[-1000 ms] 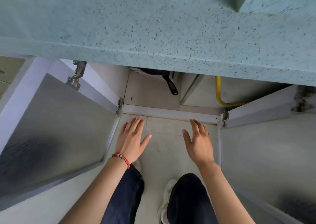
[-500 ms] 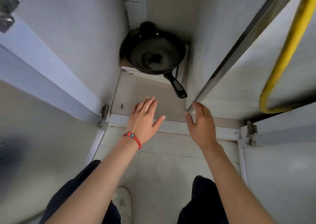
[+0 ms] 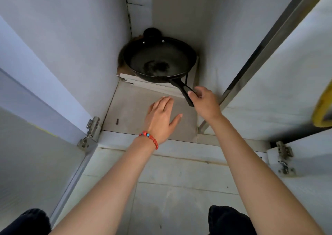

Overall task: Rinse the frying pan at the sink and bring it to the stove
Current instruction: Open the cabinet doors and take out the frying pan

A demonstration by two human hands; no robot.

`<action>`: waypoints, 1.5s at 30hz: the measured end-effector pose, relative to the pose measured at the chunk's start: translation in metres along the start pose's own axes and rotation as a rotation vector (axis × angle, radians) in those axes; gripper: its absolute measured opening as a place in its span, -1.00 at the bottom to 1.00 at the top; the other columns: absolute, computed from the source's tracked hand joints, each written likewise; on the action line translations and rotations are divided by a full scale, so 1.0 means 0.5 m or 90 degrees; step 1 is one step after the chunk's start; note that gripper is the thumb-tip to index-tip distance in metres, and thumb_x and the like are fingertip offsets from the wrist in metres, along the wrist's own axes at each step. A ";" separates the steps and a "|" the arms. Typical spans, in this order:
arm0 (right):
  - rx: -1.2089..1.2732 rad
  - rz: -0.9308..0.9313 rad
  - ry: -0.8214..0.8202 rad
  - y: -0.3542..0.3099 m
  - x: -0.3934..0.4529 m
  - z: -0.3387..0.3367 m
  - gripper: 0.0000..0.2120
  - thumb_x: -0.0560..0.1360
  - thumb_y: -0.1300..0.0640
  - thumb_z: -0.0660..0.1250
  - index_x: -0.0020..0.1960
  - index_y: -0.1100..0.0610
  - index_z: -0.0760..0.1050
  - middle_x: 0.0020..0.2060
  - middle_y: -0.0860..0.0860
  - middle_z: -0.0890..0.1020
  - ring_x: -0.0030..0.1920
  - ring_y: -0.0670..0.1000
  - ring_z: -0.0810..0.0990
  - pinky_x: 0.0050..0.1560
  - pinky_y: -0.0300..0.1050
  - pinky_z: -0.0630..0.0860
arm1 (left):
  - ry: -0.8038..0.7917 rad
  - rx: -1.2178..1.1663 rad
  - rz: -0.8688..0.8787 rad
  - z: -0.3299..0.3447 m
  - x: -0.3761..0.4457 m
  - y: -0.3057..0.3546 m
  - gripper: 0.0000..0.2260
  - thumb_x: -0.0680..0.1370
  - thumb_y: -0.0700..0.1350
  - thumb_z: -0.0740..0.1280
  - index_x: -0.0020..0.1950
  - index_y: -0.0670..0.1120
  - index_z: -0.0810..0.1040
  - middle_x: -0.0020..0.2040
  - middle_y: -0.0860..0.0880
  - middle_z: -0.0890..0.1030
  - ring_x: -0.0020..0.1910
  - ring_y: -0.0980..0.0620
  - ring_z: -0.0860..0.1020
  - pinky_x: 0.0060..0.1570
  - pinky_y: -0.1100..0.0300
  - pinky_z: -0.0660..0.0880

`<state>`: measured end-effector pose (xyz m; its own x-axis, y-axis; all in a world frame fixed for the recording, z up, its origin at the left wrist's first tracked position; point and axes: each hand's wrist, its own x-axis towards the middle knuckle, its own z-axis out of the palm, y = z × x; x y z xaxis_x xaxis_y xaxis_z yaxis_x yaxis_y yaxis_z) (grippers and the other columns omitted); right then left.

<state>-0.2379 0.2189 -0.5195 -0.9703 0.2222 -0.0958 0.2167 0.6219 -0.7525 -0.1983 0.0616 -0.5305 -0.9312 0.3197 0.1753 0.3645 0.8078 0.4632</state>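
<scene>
I am curling my right hand [image 3: 203,103] around the pan [image 3: 159,60] handle. My left hand [image 3: 160,119] is hovering flat, fingers straight, beside it.

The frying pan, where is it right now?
In the head view, the black frying pan sits in the back corner of the open cabinet, on a low white ledge; its handle points toward the right hand, which is closing on it.

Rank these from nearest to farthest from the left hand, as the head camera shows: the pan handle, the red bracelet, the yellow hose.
From the left hand:
1. Red bracelet, on its own wrist.
2. Pan handle, to its right, gripped by the right hand.
3. Yellow hose, at the far right edge.
</scene>
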 end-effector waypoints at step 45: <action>0.542 0.174 -0.154 0.102 -0.052 0.164 -0.82 0.44 0.34 0.32 -0.06 0.09 0.55 -0.22 0.02 0.68 -0.17 -0.06 0.64 0.06 -0.07 0.47 | -0.078 -0.905 -0.542 0.137 0.134 -0.070 -0.91 0.49 -0.32 0.25 -0.09 -0.22 0.55 -0.22 -0.10 0.61 -0.33 0.00 0.59 -0.57 0.33 0.37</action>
<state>-0.2104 0.1830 -0.6088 -0.9136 0.0579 -0.4024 0.3827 -0.2114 -0.8993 -0.2731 0.0886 -0.5947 -0.8162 0.1430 -0.5599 -0.5757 -0.2841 0.7667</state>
